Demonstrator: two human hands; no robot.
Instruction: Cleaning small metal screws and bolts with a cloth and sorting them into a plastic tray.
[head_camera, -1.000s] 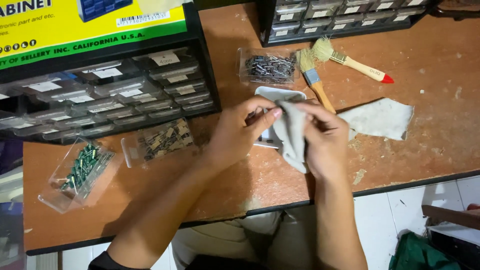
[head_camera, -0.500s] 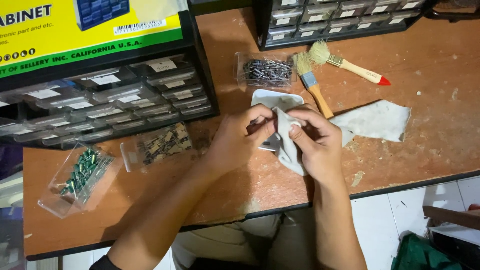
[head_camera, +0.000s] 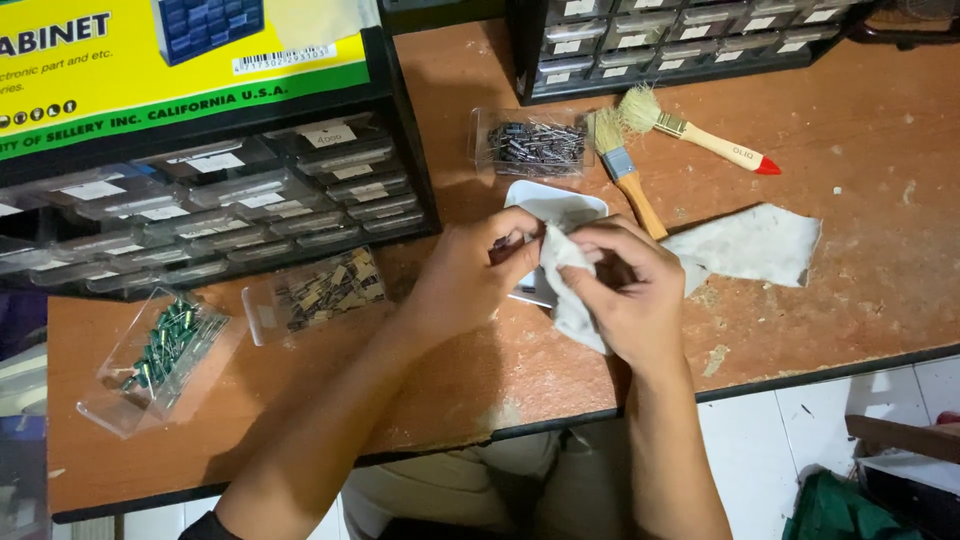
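My left hand (head_camera: 470, 275) and my right hand (head_camera: 625, 290) meet over the middle of the brown wooden table (head_camera: 880, 150). Together they grip a crumpled pale cloth (head_camera: 570, 300), which wraps a small dark object that I cannot make out. Just behind the hands sits a white tray (head_camera: 555, 205), partly hidden by them.
A black drawer cabinet (head_camera: 210, 200) stands at the left, another (head_camera: 680, 40) at the back. Clear boxes hold green parts (head_camera: 160, 355), tan parts (head_camera: 325, 290) and dark parts (head_camera: 530, 145). Two brushes (head_camera: 625, 170) (head_camera: 700, 135) and a second rag (head_camera: 750, 245) lie right of the hands.
The hands have drawn closer together and folded the cloth more tightly around the small object. They have shifted slightly toward the tray.
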